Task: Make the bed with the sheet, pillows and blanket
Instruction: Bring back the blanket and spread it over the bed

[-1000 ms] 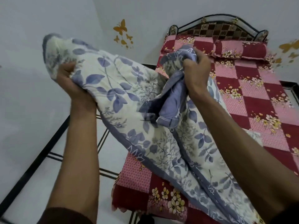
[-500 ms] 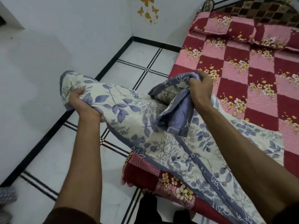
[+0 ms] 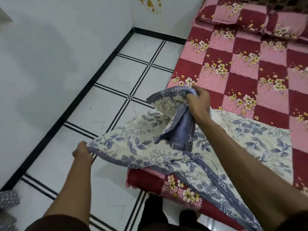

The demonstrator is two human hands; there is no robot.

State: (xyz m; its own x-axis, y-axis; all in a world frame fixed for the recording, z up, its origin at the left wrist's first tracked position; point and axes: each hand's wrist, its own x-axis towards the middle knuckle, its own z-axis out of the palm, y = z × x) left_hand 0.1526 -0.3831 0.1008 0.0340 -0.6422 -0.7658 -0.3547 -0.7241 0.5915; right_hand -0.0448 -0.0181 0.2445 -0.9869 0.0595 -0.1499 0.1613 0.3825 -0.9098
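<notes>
— Where's the blanket (image 3: 166,147)?

— Across the near corner of the bed (image 3: 241,77), cream with blue leaves and a blue border. Part of it lies flat on the red and pink checked sheet (image 3: 216,52); the near edge hangs over the bed's corner, and the left part is held out above the tiled floor (image 3: 133,77).

— What's the right hand (image 3: 199,101) doing?

— It grips a bunched fold of the blanket, fingers curled round the blue edge, lifted just above the sheet. A blue flap hangs from under that hand.

— And the left hand (image 3: 82,151)?

— Lower and further left, over the floor, at the blanket's corner. It holds the blue border, but that hand is blurred and the fingertips are tucked behind the cloth, so whether it pinches or wraps the edge I cannot tell.

— The pillows (image 3: 233,12)?

— Two in the same checked print, side by side at the far end of the bed, well apart from the blanket.

— Anything else?

— White walls (image 3: 50,55) with a black skirting, gold stickers (image 3: 150,4) high on the far wall, and dark sleeves at the bottom edge.
</notes>
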